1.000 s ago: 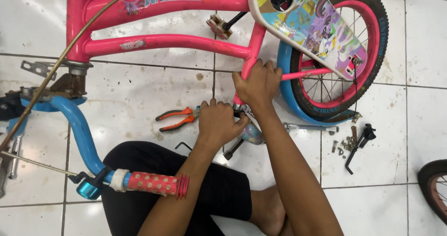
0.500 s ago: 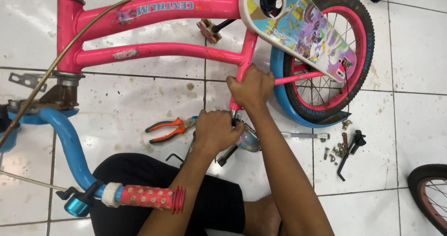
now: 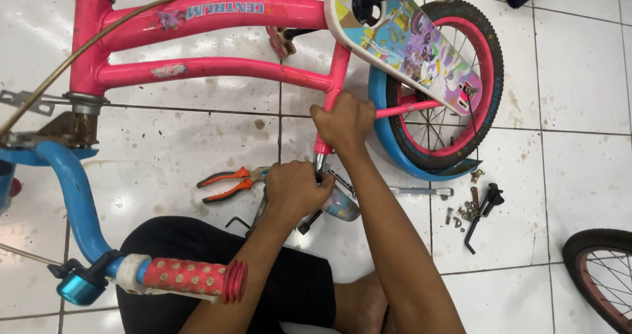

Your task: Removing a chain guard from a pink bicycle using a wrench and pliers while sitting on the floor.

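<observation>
**Seat tube gripped, bottom bracket worked**

Shifted slightly left and down since half a second ago, with both hands unchanged on the bike. Right hand (image 3: 343, 120) clenched round pink seat tube (image 3: 334, 90), steadying the frame. Left hand (image 3: 295, 189) closed over something at the bottom bracket (image 3: 339, 203); what exactly, cannot tell. Probably loosening or tightening there; calls next for firm turning. Orange pliers (image 3: 227, 182) lying unused just beside, on the tiles.

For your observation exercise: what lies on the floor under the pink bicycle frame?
White tiles, orange-handled pliers and a long wrench show. The left hand covers the seat tube's end; the right hand grips the tube above.
</observation>
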